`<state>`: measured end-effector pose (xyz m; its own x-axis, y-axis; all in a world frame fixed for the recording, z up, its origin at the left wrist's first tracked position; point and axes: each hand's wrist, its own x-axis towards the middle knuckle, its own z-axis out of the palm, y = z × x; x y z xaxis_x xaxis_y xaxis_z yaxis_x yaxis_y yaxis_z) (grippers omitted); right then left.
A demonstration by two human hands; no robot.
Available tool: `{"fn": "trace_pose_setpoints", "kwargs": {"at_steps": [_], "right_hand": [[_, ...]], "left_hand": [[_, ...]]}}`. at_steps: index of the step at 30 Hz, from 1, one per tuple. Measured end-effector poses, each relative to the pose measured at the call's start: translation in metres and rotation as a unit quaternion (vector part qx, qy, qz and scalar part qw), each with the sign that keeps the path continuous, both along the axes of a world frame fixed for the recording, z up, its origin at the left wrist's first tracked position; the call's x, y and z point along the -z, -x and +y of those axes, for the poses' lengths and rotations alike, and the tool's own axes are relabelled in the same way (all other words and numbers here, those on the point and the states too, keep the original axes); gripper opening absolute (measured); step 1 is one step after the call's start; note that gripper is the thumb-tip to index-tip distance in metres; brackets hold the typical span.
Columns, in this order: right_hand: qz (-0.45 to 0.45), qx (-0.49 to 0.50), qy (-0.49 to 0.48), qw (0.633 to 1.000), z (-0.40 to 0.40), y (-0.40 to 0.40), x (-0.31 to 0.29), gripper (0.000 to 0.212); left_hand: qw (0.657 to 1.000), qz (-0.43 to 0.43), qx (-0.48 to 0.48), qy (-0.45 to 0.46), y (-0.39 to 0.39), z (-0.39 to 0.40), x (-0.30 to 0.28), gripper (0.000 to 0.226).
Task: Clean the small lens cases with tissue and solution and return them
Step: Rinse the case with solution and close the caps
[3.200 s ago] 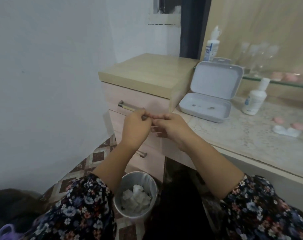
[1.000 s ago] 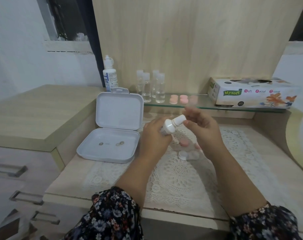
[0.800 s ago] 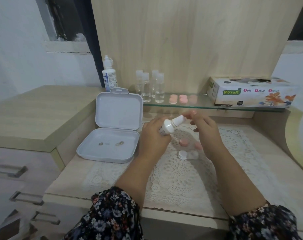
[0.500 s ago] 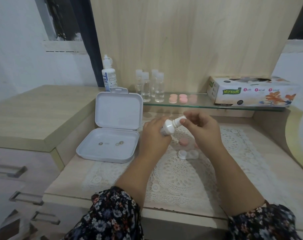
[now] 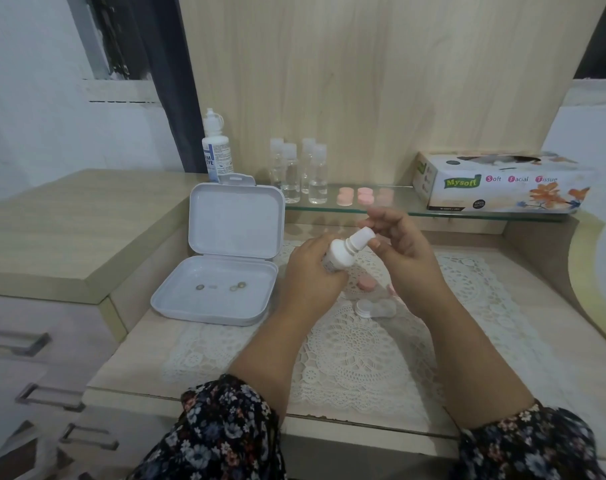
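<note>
Above the lace mat (image 5: 350, 355), left hand (image 5: 308, 275) grasps the solution bottle (image 5: 339, 254); right hand (image 5: 402, 251) pinches its cap (image 5: 362, 238).

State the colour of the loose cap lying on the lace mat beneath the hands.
Pink, seen in the head view, the only one.
</note>
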<state>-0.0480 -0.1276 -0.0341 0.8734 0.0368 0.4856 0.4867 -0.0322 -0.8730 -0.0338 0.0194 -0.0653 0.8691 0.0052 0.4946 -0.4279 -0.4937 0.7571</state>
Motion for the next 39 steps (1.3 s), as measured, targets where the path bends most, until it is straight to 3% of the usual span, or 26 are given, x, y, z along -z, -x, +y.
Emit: {"fn": "trace_pose_setpoints", "kwargs": {"at_steps": [16,20,24,29,35,39], "right_hand": [[-0.024,0.007,-0.092,0.995,-0.003,-0.002,-0.004,0.057],[-0.022,0.081,-0.123,0.989,-0.011,-0.006,-0.004,0.055],[0.067,0.19,0.018,0.979,-0.018,-0.014,0.008,0.048],[0.15,0.195,0.167,0.955,-0.02,-0.022,0.023,0.042],[0.146,0.194,0.156,0.957,-0.018,-0.013,0.017,0.037],[0.146,0.167,0.188,0.957,-0.026,0.006,0.004,0.005]], "left_hand": [[0.998,0.049,0.022,0.023,0.007,-0.001,-0.007,0.044],[0.998,0.057,0.011,0.018,0.005,0.001,-0.005,0.043],[0.997,0.061,-0.003,0.047,0.003,0.003,-0.006,0.045],[0.998,0.054,-0.006,0.045,0.003,0.003,-0.006,0.043],[0.998,0.052,-0.012,0.042,0.002,0.003,-0.005,0.043],[0.998,0.05,-0.013,0.039,0.0,0.002,-0.004,0.042]]}}
